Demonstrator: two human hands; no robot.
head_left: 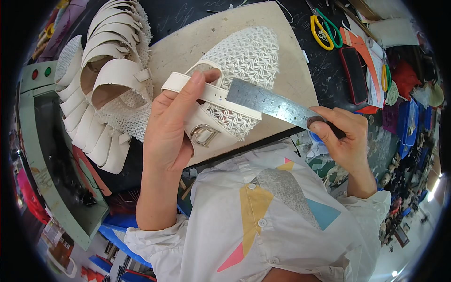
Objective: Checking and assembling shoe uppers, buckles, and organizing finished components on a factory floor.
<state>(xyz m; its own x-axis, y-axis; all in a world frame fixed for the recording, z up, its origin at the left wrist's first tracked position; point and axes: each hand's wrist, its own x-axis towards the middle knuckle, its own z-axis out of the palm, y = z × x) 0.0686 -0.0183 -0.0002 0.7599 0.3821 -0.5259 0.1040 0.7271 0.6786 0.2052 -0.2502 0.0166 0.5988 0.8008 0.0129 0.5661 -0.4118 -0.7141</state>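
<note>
Your left hand (171, 122) is partly closed, thumb on top and fingers beneath, pinching the white strap (211, 95) of a woven upper (249, 51). Your right hand (340, 134) pinches one end of a steel ruler (279, 106) between thumb and fingers, the remaining fingers curled in. The ruler's other end overlaps the strap; you cannot tell here whether it presses on it.

The upper is above the near edge of a beige board (293, 70), its buckle (203, 135) toward you and its woven end pointing to the board's far right. The board covers the middle of the black tabletop (169, 19), its near edge along the tabletop's near edge. Over the board's left edge lies a pile of white strappy uppers (105, 51).

Past the board's right edge are a red-edged phone (353, 75), orange pieces (359, 47) and, farther off, scissors (314, 29) with one yellow and one green handle. Left of the tabletop stands a grey-green machine (42, 84) with red and green buttons. Out to the right, blue bins (408, 127) show in the room.
</note>
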